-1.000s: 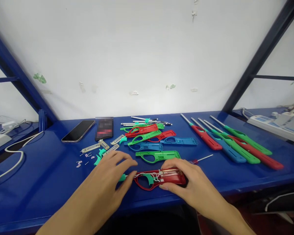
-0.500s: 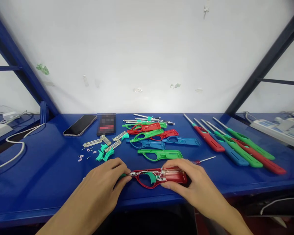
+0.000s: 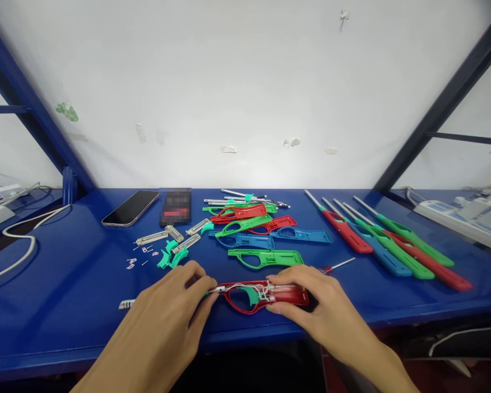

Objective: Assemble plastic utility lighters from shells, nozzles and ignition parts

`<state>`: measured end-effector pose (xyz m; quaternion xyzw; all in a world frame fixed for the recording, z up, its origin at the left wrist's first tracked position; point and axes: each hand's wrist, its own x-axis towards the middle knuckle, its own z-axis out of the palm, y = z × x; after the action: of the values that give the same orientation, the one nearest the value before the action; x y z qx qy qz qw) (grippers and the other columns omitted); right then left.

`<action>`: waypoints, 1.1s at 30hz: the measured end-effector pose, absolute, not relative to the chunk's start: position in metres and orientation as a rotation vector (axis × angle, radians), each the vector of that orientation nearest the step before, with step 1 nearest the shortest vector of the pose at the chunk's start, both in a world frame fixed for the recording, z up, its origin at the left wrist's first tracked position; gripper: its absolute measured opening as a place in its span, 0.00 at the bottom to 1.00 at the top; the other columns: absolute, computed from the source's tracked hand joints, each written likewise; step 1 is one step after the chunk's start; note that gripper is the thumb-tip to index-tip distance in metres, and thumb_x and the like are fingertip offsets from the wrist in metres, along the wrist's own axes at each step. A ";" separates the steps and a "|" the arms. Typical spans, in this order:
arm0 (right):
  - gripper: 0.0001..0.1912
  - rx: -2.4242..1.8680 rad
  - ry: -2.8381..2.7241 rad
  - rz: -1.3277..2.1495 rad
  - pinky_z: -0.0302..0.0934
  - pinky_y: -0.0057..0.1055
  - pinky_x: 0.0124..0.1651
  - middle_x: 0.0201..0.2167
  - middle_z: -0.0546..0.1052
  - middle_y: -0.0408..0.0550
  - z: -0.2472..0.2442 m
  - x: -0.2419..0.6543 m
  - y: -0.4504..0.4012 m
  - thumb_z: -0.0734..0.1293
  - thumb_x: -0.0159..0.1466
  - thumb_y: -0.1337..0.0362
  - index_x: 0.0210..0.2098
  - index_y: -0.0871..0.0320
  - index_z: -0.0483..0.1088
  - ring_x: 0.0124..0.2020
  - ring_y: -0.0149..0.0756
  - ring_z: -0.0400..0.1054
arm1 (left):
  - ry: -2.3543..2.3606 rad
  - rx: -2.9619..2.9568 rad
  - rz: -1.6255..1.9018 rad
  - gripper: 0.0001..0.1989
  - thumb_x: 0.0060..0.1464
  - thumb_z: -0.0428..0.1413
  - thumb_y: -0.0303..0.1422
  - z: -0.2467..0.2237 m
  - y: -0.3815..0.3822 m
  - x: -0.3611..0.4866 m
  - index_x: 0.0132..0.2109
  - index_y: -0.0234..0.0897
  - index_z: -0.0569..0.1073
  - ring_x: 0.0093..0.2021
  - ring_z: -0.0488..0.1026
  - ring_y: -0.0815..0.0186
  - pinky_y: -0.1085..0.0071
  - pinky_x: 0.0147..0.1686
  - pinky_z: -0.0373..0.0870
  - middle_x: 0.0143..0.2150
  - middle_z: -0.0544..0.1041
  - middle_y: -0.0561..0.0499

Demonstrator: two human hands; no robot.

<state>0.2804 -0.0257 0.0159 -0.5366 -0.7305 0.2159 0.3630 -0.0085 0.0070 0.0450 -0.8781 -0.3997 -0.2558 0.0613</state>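
A red lighter half-shell (image 3: 245, 311) lies near the table's front edge, its inner side up. It holds a teal trigger (image 3: 251, 295), white wires and a clear fuel tank (image 3: 284, 289). My left hand (image 3: 167, 311) pinches the metal tube at the shell's left end; the tube's tip (image 3: 126, 304) shows beyond the hand. My right hand (image 3: 327, 305) grips the wide right end of the shell, thumb below and fingers above. Just behind the shell lies a green half-shell (image 3: 270, 258).
Red, green and blue half-shells (image 3: 303, 234) and metal tubes lie behind. Clear tanks (image 3: 151, 238), teal triggers (image 3: 180, 256) and tiny parts are at left, near a phone (image 3: 131, 208). Several long lighters (image 3: 352, 234) and a screwdriver (image 3: 331, 268) are at right.
The tip of the metal tube now shows to the left of my left hand, where it was nearly hidden. Both hands keep their hold, and the view has shifted slightly.
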 end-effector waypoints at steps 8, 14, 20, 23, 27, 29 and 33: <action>0.13 -1.351 -1.928 0.495 0.70 0.40 0.54 0.49 0.86 0.41 0.014 0.281 -0.024 0.79 0.67 0.58 0.50 0.45 0.81 0.49 0.44 0.80 | -1.252 -2.627 -0.736 0.19 0.76 0.43 0.32 0.059 0.000 -0.001 0.39 0.43 0.76 0.30 0.81 0.62 0.66 0.27 0.72 0.41 0.81 0.51; 0.13 -1.351 -1.926 0.515 0.71 0.37 0.55 0.50 0.85 0.40 0.016 0.279 -0.026 0.78 0.68 0.59 0.52 0.45 0.80 0.51 0.42 0.79 | -1.204 -2.657 -0.733 0.14 0.75 0.45 0.30 0.044 0.005 -0.007 0.50 0.44 0.76 0.43 0.84 0.55 0.61 0.37 0.78 0.48 0.83 0.49; 0.12 -1.343 -1.934 0.513 0.70 0.35 0.56 0.50 0.85 0.37 0.019 0.278 -0.027 0.78 0.69 0.58 0.52 0.43 0.79 0.51 0.39 0.79 | -1.146 -2.635 -0.778 0.18 0.75 0.46 0.29 0.030 0.008 -0.007 0.64 0.46 0.73 0.52 0.84 0.52 0.57 0.46 0.80 0.55 0.83 0.47; 0.13 -1.348 -1.937 0.514 0.70 0.35 0.57 0.51 0.85 0.37 0.018 0.278 -0.027 0.77 0.70 0.58 0.53 0.43 0.78 0.52 0.38 0.78 | -1.172 -2.700 -0.759 0.15 0.78 0.44 0.35 0.033 0.011 -0.004 0.57 0.45 0.75 0.46 0.84 0.55 0.62 0.35 0.78 0.49 0.83 0.48; 0.13 -1.346 -1.940 0.521 0.70 0.35 0.57 0.51 0.84 0.37 0.018 0.279 -0.027 0.77 0.70 0.58 0.53 0.42 0.78 0.52 0.38 0.78 | -1.155 -2.754 -0.735 0.17 0.79 0.42 0.36 0.036 0.018 -0.002 0.52 0.45 0.76 0.42 0.83 0.57 0.63 0.33 0.76 0.46 0.82 0.49; 0.13 -1.348 -1.943 0.517 0.70 0.35 0.57 0.51 0.84 0.36 0.018 0.278 -0.027 0.77 0.70 0.58 0.53 0.41 0.78 0.52 0.38 0.78 | -1.141 -2.778 -0.755 0.16 0.78 0.43 0.35 0.037 0.020 0.000 0.50 0.44 0.75 0.40 0.83 0.58 0.63 0.34 0.76 0.45 0.81 0.49; 0.12 -1.358 -1.936 0.505 0.70 0.37 0.57 0.51 0.84 0.37 0.018 0.278 -0.027 0.77 0.70 0.58 0.52 0.41 0.78 0.52 0.40 0.78 | -1.119 -2.791 -0.875 0.13 0.77 0.46 0.33 0.040 0.020 0.004 0.48 0.44 0.75 0.40 0.82 0.61 0.66 0.36 0.75 0.43 0.81 0.51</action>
<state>0.2776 -0.0267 0.0181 -0.5251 -0.7489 0.1953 0.3540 0.0036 0.0199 0.0405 -0.8912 -0.3574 -0.2794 0.0046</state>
